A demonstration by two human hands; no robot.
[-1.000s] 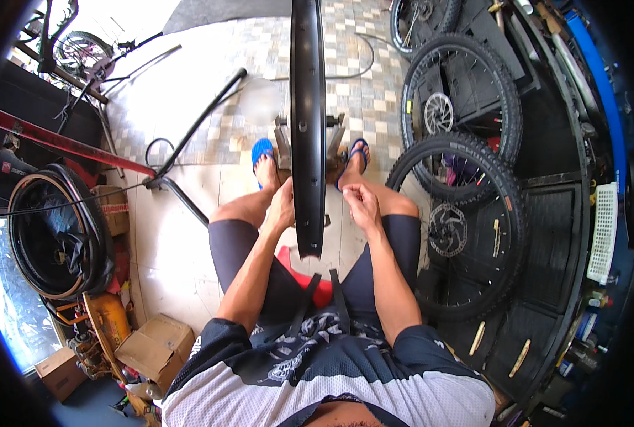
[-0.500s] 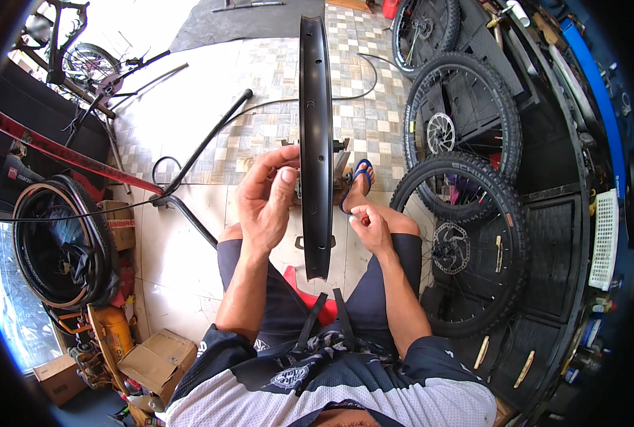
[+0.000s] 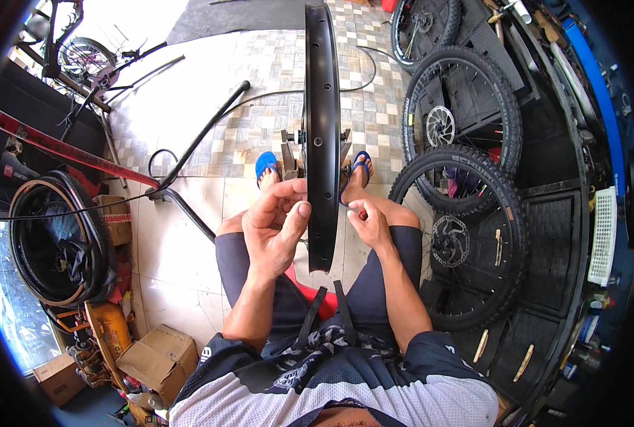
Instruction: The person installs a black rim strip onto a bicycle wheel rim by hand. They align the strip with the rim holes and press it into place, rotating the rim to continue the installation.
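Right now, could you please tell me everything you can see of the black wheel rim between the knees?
The black rim is a wide, deep hoop, metal by its look, with no tyre on it. It stands upright, edge-on to the camera, its hub seated in a stand between the feet. Small holes dot its inner face. The left hand is at its left side; the right hand is close on the right.

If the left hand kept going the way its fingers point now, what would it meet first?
Probably the black wheel rim: the left hand has its fingertips pointing right, already at the rim's side wall, though depth is hard to judge.
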